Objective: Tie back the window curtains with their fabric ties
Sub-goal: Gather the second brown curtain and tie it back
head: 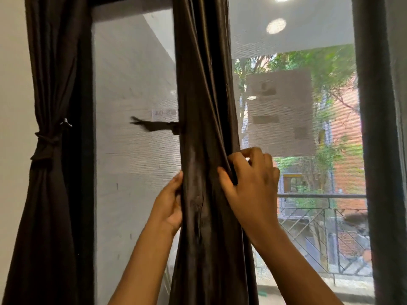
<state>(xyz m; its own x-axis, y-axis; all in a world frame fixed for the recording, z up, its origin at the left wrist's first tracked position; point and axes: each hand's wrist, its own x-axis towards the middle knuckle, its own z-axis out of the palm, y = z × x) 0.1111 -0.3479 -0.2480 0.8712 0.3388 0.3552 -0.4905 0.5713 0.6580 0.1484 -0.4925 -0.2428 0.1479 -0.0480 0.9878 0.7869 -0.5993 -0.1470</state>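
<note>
A dark brown curtain hangs gathered in the middle of the window. My left hand grips its left edge, fingers wrapped behind the fabric. My right hand pinches the folds at its right edge, thumb on the front. A loose end of a dark fabric tie sticks out to the left from behind this curtain, above my hands. At the far left a second dark curtain is cinched by a knotted tie near a small wall hook.
A mesh window screen lies behind the curtains, with a dark frame post on the left and another on the right. A balcony railing and trees show outside.
</note>
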